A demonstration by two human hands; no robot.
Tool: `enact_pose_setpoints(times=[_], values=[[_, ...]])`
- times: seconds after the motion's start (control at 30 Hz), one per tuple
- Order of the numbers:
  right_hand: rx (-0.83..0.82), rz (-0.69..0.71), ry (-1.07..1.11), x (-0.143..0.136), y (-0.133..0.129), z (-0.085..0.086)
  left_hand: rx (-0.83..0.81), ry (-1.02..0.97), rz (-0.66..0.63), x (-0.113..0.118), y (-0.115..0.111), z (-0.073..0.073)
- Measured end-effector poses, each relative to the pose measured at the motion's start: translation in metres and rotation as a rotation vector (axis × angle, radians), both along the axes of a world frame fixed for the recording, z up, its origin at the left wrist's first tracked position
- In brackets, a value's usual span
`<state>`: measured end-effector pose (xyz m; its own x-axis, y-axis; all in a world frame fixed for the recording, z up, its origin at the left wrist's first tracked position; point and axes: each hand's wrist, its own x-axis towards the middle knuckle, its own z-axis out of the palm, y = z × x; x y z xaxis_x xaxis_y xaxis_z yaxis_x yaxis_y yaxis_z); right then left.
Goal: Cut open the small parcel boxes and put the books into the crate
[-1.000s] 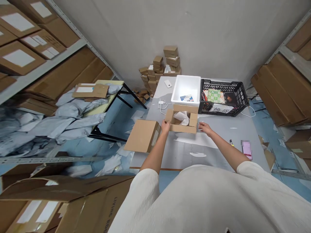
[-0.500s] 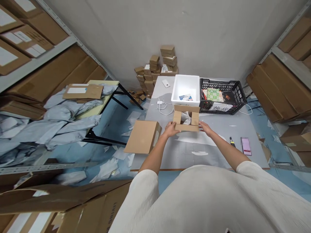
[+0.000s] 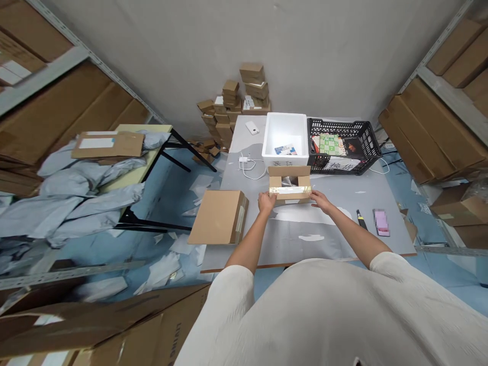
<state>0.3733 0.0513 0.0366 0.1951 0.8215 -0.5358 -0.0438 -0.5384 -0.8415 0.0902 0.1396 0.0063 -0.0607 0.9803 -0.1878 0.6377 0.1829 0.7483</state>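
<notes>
A small cardboard box (image 3: pixel 290 196) sits on the grey table in front of me, just before the white bin. Its back flap stands up, and its front flap, with a strip of shiny tape, is raised over part of the opening. Something pale inside shows only in part. My left hand (image 3: pixel 266 202) grips the front left corner of this box. At the front right corner, my right hand (image 3: pixel 321 200) pinches the flap's end between thumb and fingers.
Behind the box stand a white bin (image 3: pixel 269 133) with a card in it and a black crate (image 3: pixel 375 145) holding books. A larger carton (image 3: pixel 215 217) lies left. A box cutter (image 3: pixel 361 219) and a pink phone (image 3: pixel 381 222) lie right. A white phone (image 3: pixel 252 127) is at the back.
The small box's front flap has come up, showing its taped face and covering more of the opening. Both hands stay at its front corners. My view has shifted slightly.
</notes>
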Motion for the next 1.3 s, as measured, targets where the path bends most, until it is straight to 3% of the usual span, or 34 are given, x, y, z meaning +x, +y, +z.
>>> enact_pose_setpoints(times=[0.1, 0.3, 0.63, 0.93, 1.3], values=[[0.06, -0.056, 0.011, 0.004, -0.006, 0.001, 0.042, 0.123, -0.022, 0.003, -0.012, 0.0], [0.18, -0.197, -0.066, 0.023, -0.021, 0.006, 0.14, 0.064, -0.09, 0.024, -0.026, 0.016], [0.302, -0.524, -0.253, 0.092, -0.074, 0.012, 0.189, -0.057, -0.262, 0.115, -0.062, 0.045], [0.299, -0.701, -0.448, 0.194, -0.174, 0.021, 0.25, -0.112, -0.463, 0.243, -0.11, 0.054], [0.227, -1.034, -0.572, 0.34, -0.321, 0.014, 0.251, -0.181, -0.725, 0.443, -0.198, 0.056]])
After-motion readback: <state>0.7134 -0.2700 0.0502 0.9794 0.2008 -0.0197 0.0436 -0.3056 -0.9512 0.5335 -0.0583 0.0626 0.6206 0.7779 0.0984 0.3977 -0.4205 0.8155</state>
